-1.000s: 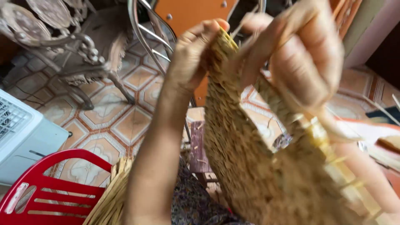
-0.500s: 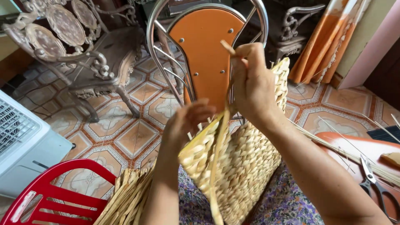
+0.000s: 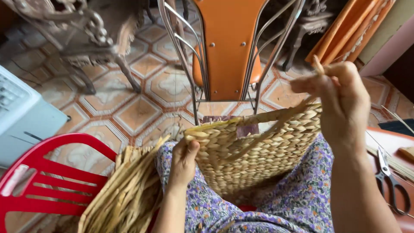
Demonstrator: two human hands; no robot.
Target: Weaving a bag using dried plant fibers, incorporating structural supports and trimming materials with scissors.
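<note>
Moved: woven basket [image 3: 258, 151] lower now, down on the lap; right hand [image 3: 340, 99] swung out to the right and up; left hand [image 3: 183, 162] dropped to the basket's left rim.
Left grip: clenched on the rim corner, thumb on top, steadying the weave.
Right grip: pinched shut on a straw strand [image 3: 276, 129], fingertips together above the basket's right edge.
Strand axis: slants from the pinch down-left across the basket face, drawn taut.
Basket position: resting on the floral-print lap [image 3: 302, 194], opening facing away, between both hands.
Nearer hand: left touching the weave; right raised just clear of the rim, joined only by the strand.
Surroundings: loose straw bundle [image 3: 125, 194] left of the lap, red plastic chair [image 3: 47, 172] beyond it, orange chair [image 3: 228, 47] ahead, scissors [image 3: 392, 181] at right.
</note>
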